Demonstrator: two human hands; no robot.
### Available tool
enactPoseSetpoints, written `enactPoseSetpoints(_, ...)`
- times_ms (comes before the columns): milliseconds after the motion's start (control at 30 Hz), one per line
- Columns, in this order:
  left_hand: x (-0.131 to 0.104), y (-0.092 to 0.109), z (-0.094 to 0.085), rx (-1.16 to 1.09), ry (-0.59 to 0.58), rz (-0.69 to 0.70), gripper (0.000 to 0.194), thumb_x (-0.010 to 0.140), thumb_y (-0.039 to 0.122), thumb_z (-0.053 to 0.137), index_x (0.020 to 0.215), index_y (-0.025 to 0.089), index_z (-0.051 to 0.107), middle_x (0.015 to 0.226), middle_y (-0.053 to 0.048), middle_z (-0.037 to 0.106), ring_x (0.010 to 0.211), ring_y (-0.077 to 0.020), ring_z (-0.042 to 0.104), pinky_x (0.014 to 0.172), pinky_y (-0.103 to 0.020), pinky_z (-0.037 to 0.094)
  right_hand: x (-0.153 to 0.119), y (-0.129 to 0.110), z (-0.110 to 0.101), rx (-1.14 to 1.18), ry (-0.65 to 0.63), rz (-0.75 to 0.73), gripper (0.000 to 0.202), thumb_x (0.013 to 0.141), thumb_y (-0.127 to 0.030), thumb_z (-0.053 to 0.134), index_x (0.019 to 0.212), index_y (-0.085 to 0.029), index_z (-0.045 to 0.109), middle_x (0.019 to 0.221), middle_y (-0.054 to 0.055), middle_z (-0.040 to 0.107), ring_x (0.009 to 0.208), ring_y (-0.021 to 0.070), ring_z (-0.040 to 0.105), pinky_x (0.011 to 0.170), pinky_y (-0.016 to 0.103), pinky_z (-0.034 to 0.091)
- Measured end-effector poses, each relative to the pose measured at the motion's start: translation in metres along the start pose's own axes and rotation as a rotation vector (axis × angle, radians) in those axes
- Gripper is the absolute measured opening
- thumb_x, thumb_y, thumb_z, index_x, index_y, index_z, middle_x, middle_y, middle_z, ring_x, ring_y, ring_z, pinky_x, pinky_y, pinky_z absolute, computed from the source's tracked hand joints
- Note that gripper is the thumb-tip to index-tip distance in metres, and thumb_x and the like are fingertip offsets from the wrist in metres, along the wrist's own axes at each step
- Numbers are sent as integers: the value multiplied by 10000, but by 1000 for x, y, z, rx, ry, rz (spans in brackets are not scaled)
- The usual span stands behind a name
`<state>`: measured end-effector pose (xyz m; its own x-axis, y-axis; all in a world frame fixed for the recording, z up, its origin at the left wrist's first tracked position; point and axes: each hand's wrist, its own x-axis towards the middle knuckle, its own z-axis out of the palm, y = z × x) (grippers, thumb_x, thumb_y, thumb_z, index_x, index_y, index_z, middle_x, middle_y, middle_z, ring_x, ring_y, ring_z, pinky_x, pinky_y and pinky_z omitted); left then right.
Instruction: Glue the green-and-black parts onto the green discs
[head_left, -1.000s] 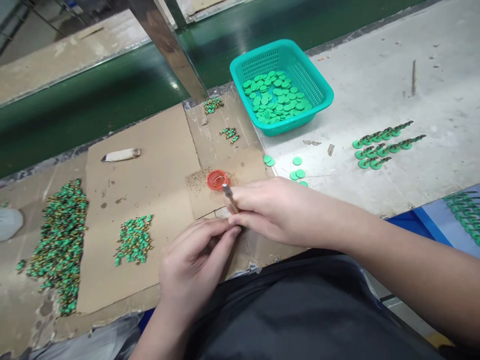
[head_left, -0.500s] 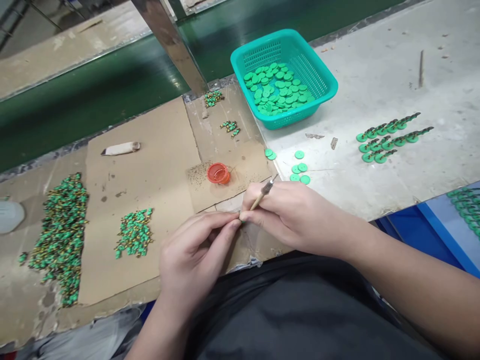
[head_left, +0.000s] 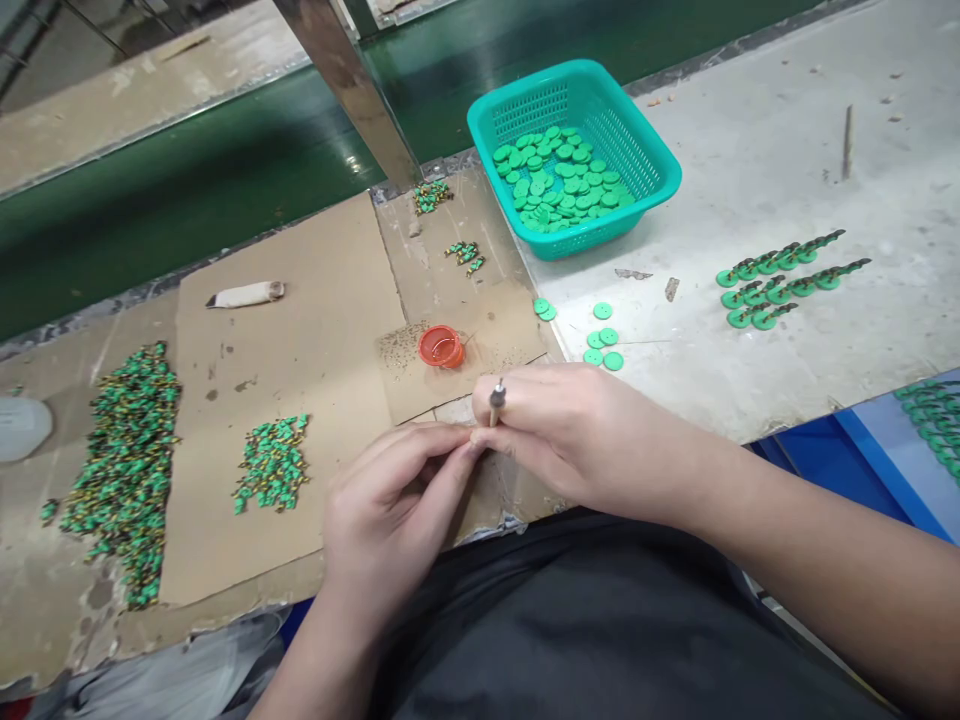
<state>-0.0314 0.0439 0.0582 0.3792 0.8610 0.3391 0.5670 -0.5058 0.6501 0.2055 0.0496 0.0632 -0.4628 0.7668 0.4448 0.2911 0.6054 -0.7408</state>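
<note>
Head view: I have the desk (head_left: 757, 140) reaching across, a cardboard sheet (head_left: 315, 350) covering part of it on the left. A teal basket (head_left: 577, 241) stands beyond the hands, and a long pile of green-and-gold pieces (head_left: 124, 480) lies left of the cardboard. My left hand (head_left: 394, 490) pinches thumb to forefinger against the right; what it has hold of is hidden, so I can't tell. My right hand (head_left: 574, 430) is curled closed. A smaller heap (head_left: 271, 462) lies on the cardboard; a red cup (head_left: 457, 354) stands near both hands. The slim brush-like tool (head_left: 496, 396) is gripped in my right hand, dark end raised. Loose green discs (head_left: 613, 361) lie just beyond it.
</note>
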Motion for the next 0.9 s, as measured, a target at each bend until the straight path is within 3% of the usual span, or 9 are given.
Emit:
enactPoseSetpoints(300, 1, -1, -2, -35, -10, -10, 83, 1044, 215, 800, 1041, 282, 849, 968, 10, 852, 844, -135, 792, 755, -235, 615, 7, 2, 2, -36, -24, 56, 160, 1153, -130, 601, 1026, -212, 651, 994, 28, 773, 926, 183, 724, 816, 291, 528)
enactPoseSetpoints(367, 1, -1, -1, -56, -13, -39, 79, 1040, 232, 808, 1045, 285, 867, 995, 3, 866, 847, -139, 802, 724, -225, 612, 1, -1, 1, -16, 47, 141, 165, 1151, -167, 633, 992, -204, 658, 957, 28, 768, 906, 189, 738, 817, 305, 541)
enactPoseSetpoints(500, 0, 1, -1, -128, -10, -157, 83, 1031, 296, 813, 1008, 275, 889, 1018, -18, 884, 823, -149, 808, 691, -225, 618, -24, -14, 2, 155, 321, 339, 149, 1158, -239, 648, 1019, -206, 692, 962, 20, 771, 862, 166, 773, 789, 292, 596)
enactPoseSetpoints(567, 0, 2, -3, -192, 8, -223, 102, 1019, 317, 811, 986, 267, 893, 990, -27, 884, 809, -152, 805, 703, -228, 630, -37, -21, 5, 235, 363, 366, 145, 1157, -249, 653, 1035, -216, 722, 989, 31, 784, 900, 168, 802, 800, 280, 640)
enactPoseSetpoints(733, 1, 12, -21, -487, 16, -418, 150, 942, 376, 869, 921, 228, 877, 810, -46, 826, 660, -154, 738, 601, -235, 610, -52, -25, 11, 385, 389, 482, 212, 1143, -355, 703, 991, -219, 761, 952, 64, 817, 860, 197, 853, 803, 294, 733)
enactPoseSetpoints(900, 4, 25, -45, -772, -107, -549, 334, 874, 519, 957, 847, 207, 842, 683, -44, 720, 535, -115, 599, 497, -216, 514, -54, -24, 14, 375, 380, 485, 241, 1134, -404, 726, 974, -232, 779, 926, 65, 823, 832, 198, 865, 787, 270, 747)
